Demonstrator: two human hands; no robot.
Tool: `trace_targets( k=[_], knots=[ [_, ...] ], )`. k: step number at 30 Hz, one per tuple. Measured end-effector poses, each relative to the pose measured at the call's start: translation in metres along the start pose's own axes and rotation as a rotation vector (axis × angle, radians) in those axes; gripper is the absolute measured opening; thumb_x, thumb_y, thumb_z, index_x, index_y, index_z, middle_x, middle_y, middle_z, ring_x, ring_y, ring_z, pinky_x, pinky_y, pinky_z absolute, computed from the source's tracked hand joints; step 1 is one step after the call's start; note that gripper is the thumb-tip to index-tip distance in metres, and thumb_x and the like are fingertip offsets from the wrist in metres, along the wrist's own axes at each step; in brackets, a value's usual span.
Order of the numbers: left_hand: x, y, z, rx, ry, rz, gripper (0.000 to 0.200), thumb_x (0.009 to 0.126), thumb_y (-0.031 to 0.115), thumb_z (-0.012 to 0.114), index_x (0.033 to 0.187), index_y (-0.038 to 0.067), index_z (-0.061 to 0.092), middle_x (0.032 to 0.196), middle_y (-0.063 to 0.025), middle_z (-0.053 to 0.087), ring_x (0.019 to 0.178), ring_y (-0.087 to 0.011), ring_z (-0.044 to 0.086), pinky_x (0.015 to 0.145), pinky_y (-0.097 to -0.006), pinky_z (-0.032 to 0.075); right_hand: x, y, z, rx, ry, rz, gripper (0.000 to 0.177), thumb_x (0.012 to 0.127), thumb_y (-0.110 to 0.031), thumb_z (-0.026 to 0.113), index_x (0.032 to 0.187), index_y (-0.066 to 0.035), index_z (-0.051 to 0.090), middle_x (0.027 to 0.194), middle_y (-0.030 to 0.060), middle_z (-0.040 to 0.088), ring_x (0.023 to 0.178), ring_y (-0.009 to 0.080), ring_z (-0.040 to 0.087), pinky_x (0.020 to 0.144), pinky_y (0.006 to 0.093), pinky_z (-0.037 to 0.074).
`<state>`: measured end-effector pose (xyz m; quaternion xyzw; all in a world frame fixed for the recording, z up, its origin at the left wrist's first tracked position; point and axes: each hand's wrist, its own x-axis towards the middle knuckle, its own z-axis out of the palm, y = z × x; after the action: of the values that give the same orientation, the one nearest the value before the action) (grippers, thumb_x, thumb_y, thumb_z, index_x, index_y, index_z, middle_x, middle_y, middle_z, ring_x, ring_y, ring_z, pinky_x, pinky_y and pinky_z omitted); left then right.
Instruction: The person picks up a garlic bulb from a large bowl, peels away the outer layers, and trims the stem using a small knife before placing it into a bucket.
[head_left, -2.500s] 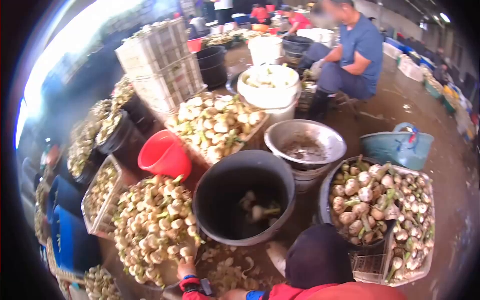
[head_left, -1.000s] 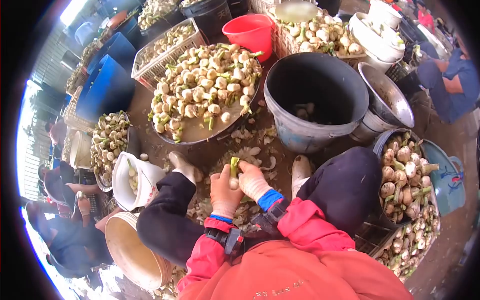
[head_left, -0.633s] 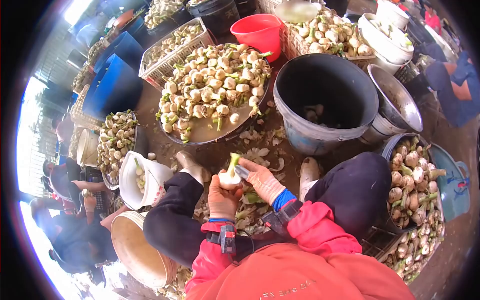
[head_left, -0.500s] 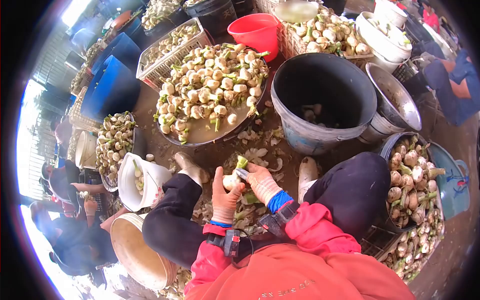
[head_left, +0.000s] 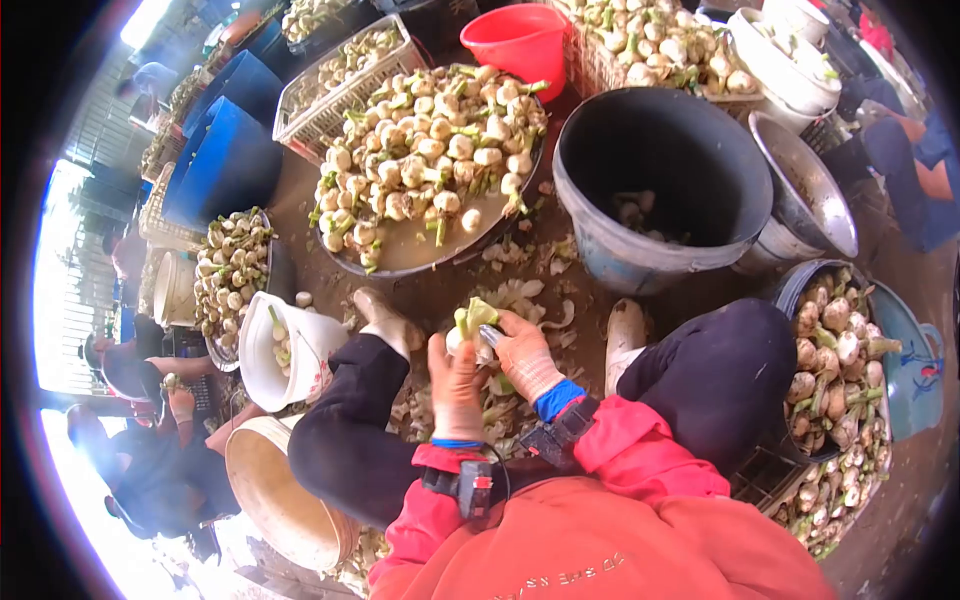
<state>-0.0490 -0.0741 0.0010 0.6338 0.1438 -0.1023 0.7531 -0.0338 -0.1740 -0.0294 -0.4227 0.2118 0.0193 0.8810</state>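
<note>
Between the knees, the gloved left hand [head_left: 455, 385] has its fingers clamped from below on a white bulb [head_left: 462, 340] with a green stalk stub. The gloved right hand [head_left: 524, 358] meets the bulb from 3 o'clock, its fingers drawn together and pinching a small grey blade [head_left: 489, 336] that lies against the bulb's side. Pale trimmings [head_left: 520, 295] litter the floor just past the hands at 12 o'clock. At 9 o'clock a white bucket [head_left: 262, 352] holds a few bulbs. Farther off at 12 o'clock a round tray [head_left: 420, 255] is heaped with more bulbs. A black bucket [head_left: 620, 265] stands at 1 o'clock with a metal basin [head_left: 815, 200] beside it. A red bucket [head_left: 520, 40] stands beyond both.
</note>
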Motion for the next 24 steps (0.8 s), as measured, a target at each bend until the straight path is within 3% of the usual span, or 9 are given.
trace_targets(
  k=[2,3,6,10,14,16,17,20,24],
  knots=[
    [0.026,-0.036,-0.016,0.04,0.138,0.145,0.048,0.085,0.042,0.058,0.119,0.011,0.044,0.101,-0.0016,0.053,0.088,-0.0136,0.051,0.074,-0.0321,0.044,-0.009,-0.002,0.008,-0.366,-0.131,0.003,0.037,0.079,0.005,0.05,0.115,-0.003,0.056,0.1,0.0074,0.062,0.091,0.0142,0.056,0.081,0.0246,0.044],
    [0.032,-0.032,-0.026,-0.071,0.134,0.08,0.044,0.085,0.04,0.058,0.115,0.011,0.048,0.1,-0.002,0.055,0.088,-0.0148,0.053,0.075,-0.0326,0.045,-0.013,-0.006,0.013,-0.499,-0.164,0.006,0.035,0.08,0.001,0.055,0.115,-0.005,0.056,0.101,0.0071,0.062,0.09,0.0129,0.055,0.08,0.0245,0.044],
    [0.043,-0.022,-0.032,-0.502,0.236,-0.161,0.036,0.084,0.037,0.058,0.11,0.012,0.054,0.099,-0.0056,0.06,0.085,-0.0209,0.058,0.069,-0.0341,0.049,-0.005,-0.008,0.007,-0.429,-0.131,0.004,0.034,0.082,-0.003,0.057,0.116,-0.005,0.056,0.101,0.0065,0.062,0.09,0.0124,0.055,0.08,0.0254,0.044],
    [0.017,-0.003,-0.034,-0.279,0.009,-0.162,0.04,0.082,0.035,0.061,0.114,0.012,0.052,0.099,-0.0086,0.06,0.075,-0.0239,0.061,0.056,-0.0326,0.052,0.05,0.033,-0.044,-0.263,0.207,-0.129,0.032,0.082,0.0,0.056,0.114,-0.004,0.058,0.096,0.0068,0.062,0.083,0.0105,0.055,0.076,0.0239,0.045],
    [0.005,0.007,-0.041,-0.432,-0.071,-0.199,0.032,0.085,0.031,0.06,0.11,0.011,0.054,0.097,-0.0088,0.06,0.073,-0.0243,0.062,0.059,-0.0315,0.053,0.048,0.017,-0.066,-0.273,0.309,0.09,0.03,0.079,-0.003,0.061,0.109,-0.006,0.061,0.102,0.0092,0.061,0.089,0.0162,0.057,0.08,0.0263,0.045],
    [0.012,0.0,-0.05,-0.4,0.086,-0.178,0.031,0.087,0.028,0.058,0.11,0.009,0.052,0.099,-0.0081,0.06,0.079,-0.0217,0.062,0.061,-0.0326,0.054,0.029,0.023,-0.051,-1.125,0.254,-0.281,0.035,0.075,-0.004,0.065,0.109,-0.01,0.061,0.114,0.0139,0.056,0.105,0.0245,0.055,0.09,0.0292,0.043],
    [0.014,-0.004,-0.051,-0.398,0.117,-0.131,0.035,0.085,0.025,0.062,0.112,0.007,0.051,0.098,-0.0083,0.06,0.082,-0.0216,0.061,0.064,-0.0335,0.054,0.024,0.02,-0.043,-1.004,0.113,-0.266,0.038,0.073,-0.005,0.068,0.109,-0.013,0.061,0.124,0.0168,0.049,0.117,0.0295,0.047,0.097,0.0302,0.038],
    [0.019,-0.009,-0.047,-0.234,0.168,-0.033,0.031,0.083,0.021,0.064,0.109,0.007,0.053,0.098,-0.0075,0.06,0.084,-0.0194,0.061,0.066,-0.0327,0.053,0.014,0.013,-0.013,-0.657,-0.133,-0.212,0.045,0.074,0.009,0.058,0.115,-0.011,0.058,0.112,0.0118,0.059,0.1,0.0197,0.057,0.086,0.0257,0.044],
    [0.017,-0.01,-0.041,-0.049,0.162,0.062,0.042,0.081,0.014,0.066,0.118,0.002,0.049,0.1,-0.0075,0.059,0.086,-0.0165,0.058,0.075,-0.0287,0.049,-0.007,-0.004,0.005,-0.615,-0.173,-0.081,0.05,0.075,0.013,0.053,0.119,-0.01,0.055,0.104,0.0086,0.062,0.087,0.0151,0.058,0.076,0.0242,0.046]
  ],
)
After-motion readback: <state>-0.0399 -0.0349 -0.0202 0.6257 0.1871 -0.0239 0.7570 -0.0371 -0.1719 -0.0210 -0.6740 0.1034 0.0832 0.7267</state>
